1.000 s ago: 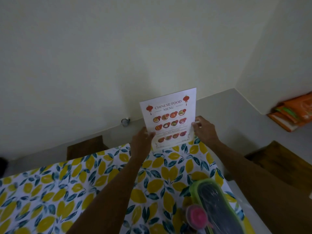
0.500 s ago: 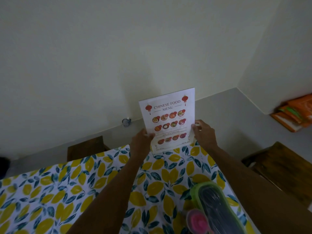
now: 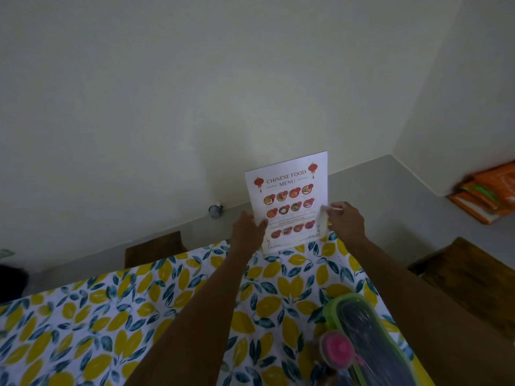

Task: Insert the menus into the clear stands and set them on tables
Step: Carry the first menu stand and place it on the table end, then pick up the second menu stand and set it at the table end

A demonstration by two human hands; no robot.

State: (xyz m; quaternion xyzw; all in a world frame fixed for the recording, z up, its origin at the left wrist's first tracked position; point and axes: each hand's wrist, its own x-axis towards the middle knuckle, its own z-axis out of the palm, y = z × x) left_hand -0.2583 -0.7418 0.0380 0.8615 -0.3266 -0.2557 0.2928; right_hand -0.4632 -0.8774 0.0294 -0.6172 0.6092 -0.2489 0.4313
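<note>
Barely shifted, left hand (image 3: 248, 232) and right hand (image 3: 345, 221) pinch menu (image 3: 288, 199).

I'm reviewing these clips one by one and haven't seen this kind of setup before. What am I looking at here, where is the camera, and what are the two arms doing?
There is no machine here: a person wears a wide-angle camera on the head, looking forward and down, so the arms are their own. The left hand and right hand grip the side edges of a Chinese food menu, standing upright at the far edge of a table with a lemon-print cloth. Its clear stand is hard to make out. Nearer the camera sit a green-rimmed container and a pink-capped item.
</note>
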